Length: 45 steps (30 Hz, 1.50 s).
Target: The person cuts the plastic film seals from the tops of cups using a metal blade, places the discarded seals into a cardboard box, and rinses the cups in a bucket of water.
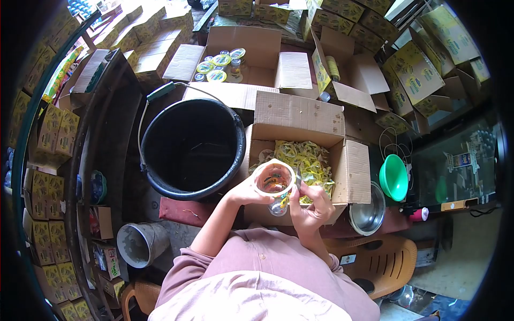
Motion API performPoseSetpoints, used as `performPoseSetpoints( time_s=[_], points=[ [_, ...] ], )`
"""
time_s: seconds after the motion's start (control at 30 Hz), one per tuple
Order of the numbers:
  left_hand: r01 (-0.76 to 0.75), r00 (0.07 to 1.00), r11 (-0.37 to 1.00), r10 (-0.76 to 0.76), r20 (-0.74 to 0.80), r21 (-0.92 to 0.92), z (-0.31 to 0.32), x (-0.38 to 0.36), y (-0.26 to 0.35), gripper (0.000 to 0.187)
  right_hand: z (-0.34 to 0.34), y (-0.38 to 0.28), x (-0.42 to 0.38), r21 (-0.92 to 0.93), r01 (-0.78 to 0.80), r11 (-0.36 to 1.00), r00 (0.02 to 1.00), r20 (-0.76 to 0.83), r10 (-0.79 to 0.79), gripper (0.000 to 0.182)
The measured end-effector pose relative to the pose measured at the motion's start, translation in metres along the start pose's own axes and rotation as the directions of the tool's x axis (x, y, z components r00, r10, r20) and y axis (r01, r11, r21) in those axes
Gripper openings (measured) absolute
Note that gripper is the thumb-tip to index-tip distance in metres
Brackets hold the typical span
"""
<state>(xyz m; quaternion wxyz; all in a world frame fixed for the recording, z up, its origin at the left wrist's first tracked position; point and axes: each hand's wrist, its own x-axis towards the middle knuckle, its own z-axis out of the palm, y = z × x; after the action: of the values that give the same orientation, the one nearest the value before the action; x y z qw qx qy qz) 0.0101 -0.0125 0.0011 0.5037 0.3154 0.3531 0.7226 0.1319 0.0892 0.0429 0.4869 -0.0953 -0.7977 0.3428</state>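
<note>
My left hand (pixel 245 191) is wrapped round a clear plastic cup (pixel 274 179), its open rim tilted up toward me. Coloured print shows through the cup's wall. In my right hand (pixel 312 209) a small thin blade (pixel 298 175) is pinched, pointing up right beside the cup's rim. Another clear, rounded plastic piece (pixel 278 207) shows just under the cup, between my hands. Both hands are over the near side of an open carton (pixel 357 171), which holds a heap of yellow-green film scraps (pixel 308 155).
A large black bucket (pixel 147 155) stands left of the carton. Behind, another open carton (pixel 243 40) contains several lidded cups (pixel 217 76). To the right are a green bowl (pixel 393 177) and a metal basin (pixel 368 214). A grey bucket (pixel 134 246) sits lower left.
</note>
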Motion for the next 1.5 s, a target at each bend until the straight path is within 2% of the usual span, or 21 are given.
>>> performPoseSetpoints(
  time_s=[0.27, 0.37, 0.47, 0.67, 0.77, 0.87, 1.1, 1.27, 1.37, 1.5],
  points=[
    [-0.013, 1.000, 0.999, 0.012, 0.019, 0.039, -0.002, 0.000, -0.004, 0.066, 0.000, 0.003, -0.001, -0.071, 0.031, 0.997, 0.999, 0.012, -0.030, 0.019],
    [0.003, 0.999, 0.972, -0.012, 0.037, 0.236, 0.001, 0.000, 0.001, 0.065, 0.000, 0.004, 0.000, -0.099, 0.026, 0.995, 1.000, 0.016, -0.025, 0.020],
    [-0.003, 0.999, 0.966, -0.009, 0.047, 0.257, 0.002, 0.000, 0.001, 0.065, -0.002, 0.007, 0.002, -0.073, -0.015, 0.997, 0.999, 0.039, 0.018, 0.020],
    [-0.012, 0.996, 0.985, -0.004, 0.091, 0.175, -0.004, 0.002, -0.005, 0.066, -0.001, 0.015, -0.004, -0.030, -0.064, 0.997, 0.997, 0.030, 0.065, 0.020],
    [0.028, 0.998, 1.000, -0.028, 0.062, 0.008, -0.003, 0.000, -0.006, 0.070, -0.002, 0.014, -0.005, -0.018, -0.069, 0.997, 0.997, 0.024, 0.069, 0.020],
    [0.033, 0.999, 0.999, -0.032, 0.042, -0.036, -0.003, -0.001, -0.004, 0.070, -0.002, 0.011, -0.004, 0.001, -0.081, 0.997, 0.997, 0.011, 0.081, 0.020],
    [0.035, 0.999, 0.998, -0.034, 0.028, -0.053, -0.004, -0.002, -0.004, 0.069, -0.003, 0.004, -0.004, 0.014, -0.073, 0.997, 0.997, 0.039, 0.072, 0.014],
    [0.079, 0.997, 0.997, -0.078, 0.029, -0.025, -0.003, -0.001, -0.001, 0.068, 0.000, 0.006, -0.005, -0.015, -0.010, 1.000, 0.999, 0.034, 0.010, 0.018],
    [0.071, 0.996, 0.994, -0.075, 0.043, 0.086, -0.001, 0.001, 0.000, 0.066, 0.000, 0.007, -0.004, -0.049, -0.005, 0.999, 0.999, 0.032, 0.007, 0.018],
    [0.037, 0.997, 0.992, -0.045, 0.067, 0.119, -0.004, 0.001, -0.003, 0.064, 0.000, 0.007, -0.003, -0.057, -0.018, 0.998, 0.999, 0.048, 0.021, 0.018]
  ],
)
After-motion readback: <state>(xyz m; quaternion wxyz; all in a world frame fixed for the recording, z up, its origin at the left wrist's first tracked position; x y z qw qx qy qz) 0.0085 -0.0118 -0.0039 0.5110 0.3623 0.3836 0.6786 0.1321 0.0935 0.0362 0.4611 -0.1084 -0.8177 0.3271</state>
